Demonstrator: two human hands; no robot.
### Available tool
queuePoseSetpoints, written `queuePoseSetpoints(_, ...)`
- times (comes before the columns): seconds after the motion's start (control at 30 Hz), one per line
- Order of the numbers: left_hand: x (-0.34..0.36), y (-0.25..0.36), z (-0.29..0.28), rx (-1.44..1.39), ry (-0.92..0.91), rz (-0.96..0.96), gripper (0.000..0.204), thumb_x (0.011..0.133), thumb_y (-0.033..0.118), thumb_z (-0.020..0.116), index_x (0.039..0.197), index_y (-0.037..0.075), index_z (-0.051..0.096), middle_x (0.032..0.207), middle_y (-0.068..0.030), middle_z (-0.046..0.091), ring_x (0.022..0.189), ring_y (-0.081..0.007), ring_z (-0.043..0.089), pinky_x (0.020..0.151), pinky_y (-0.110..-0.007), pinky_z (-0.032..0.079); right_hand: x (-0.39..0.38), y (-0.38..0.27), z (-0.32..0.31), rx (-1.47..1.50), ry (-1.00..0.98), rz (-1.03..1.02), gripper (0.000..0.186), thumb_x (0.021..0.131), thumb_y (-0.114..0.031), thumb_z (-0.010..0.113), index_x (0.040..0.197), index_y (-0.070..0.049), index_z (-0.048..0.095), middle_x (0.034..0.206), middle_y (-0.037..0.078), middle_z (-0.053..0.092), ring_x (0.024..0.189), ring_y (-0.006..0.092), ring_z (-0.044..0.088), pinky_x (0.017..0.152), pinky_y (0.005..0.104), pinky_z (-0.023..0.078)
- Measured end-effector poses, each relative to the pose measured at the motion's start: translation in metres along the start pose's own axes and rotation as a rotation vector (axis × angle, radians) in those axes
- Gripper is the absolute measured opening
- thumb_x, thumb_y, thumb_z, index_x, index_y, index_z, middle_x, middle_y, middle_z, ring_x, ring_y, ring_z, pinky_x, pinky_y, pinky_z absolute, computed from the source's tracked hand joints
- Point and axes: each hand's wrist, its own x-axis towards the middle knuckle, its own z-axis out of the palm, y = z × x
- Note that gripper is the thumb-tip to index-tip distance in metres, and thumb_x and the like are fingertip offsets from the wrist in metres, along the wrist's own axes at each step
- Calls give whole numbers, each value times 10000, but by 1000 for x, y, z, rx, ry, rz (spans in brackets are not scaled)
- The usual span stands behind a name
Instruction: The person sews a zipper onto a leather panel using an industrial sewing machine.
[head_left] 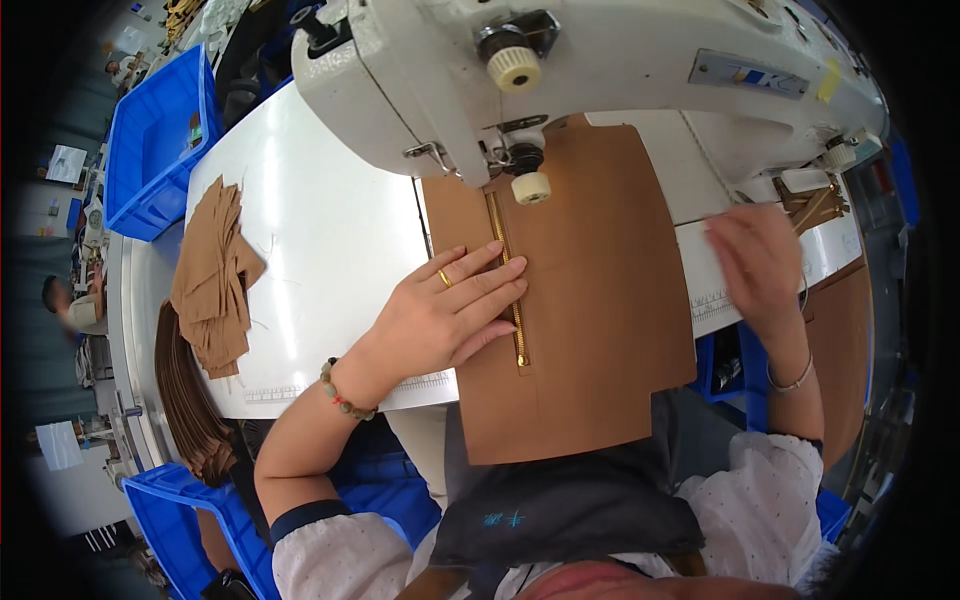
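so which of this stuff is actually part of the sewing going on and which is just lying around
In use:
brown panel
gold zipper
sewing machine
left hand, flat on the panel
right hand, blurred, off the panel

Lying about:
stack of tan pieces
blue bin

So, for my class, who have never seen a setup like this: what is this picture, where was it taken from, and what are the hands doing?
It is one picture from a wide-angle camera on a person's head, looking down, so straight edges look bent. The big white machine is a sewing machine on a white table. Under it lies a brown panel with a gold zipper. The left hand lies flat on the panel beside the zipper. The right hand is blurred and appears to hold nothing. A stack of brown pieces sits at left, near blue bins.
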Motion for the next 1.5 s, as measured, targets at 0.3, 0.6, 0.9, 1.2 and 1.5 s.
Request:
queuePoseSetpoints(0.3,1,4,7,17,64,-355,642,949,350,723,1445,-9,528,1562,-191,491,1466,-404,445,1201,-513,377,69,-57,101,248,-340,-154,664,843,-510,761,1325,-62,672,1345,144,638,1212,358,602,1070,460,463)
queuePoseSetpoints(0.6,7,11,13,29,-14,-380,775,966,389,695,1535,-55,413,1605,-221,416,1489,-440,391,1203,-512,369,78,-50,108,207,-367,-244,724,759,-600,767,1236,-59,705,1186,135,658,1189,301,613,1095,492,438)
queuePoseSetpoints(0.9,21,-3,-3,68,-22,-274,768,848,470,754,1353,-87,598,1430,-213,590,1337,-381,562,1135,-447,455,81,-53,105,187,-428,-219,789,721,-615,784,1277,-61,702,1318,125,664,1253,315,606,1115,487,426)
queuePoseSetpoints(1.2,23,1,0,118,46,-285,755,775,446,809,1326,-38,631,1406,-150,624,1305,-339,593,1097,-421,495,79,-50,108,153,-344,-267,782,696,-641,776,1230,-73,712,1258,108,680,1238,303,607,1136,510,417)
queuePoseSetpoints(1.5,20,1,2,79,49,-319,776,778,454,798,1361,-26,614,1420,-145,620,1322,-332,590,1089,-393,506,85,-54,105,102,-393,-155,875,654,-703,763,1326,-146,705,864,63,670,832,237,660,804,377,496)
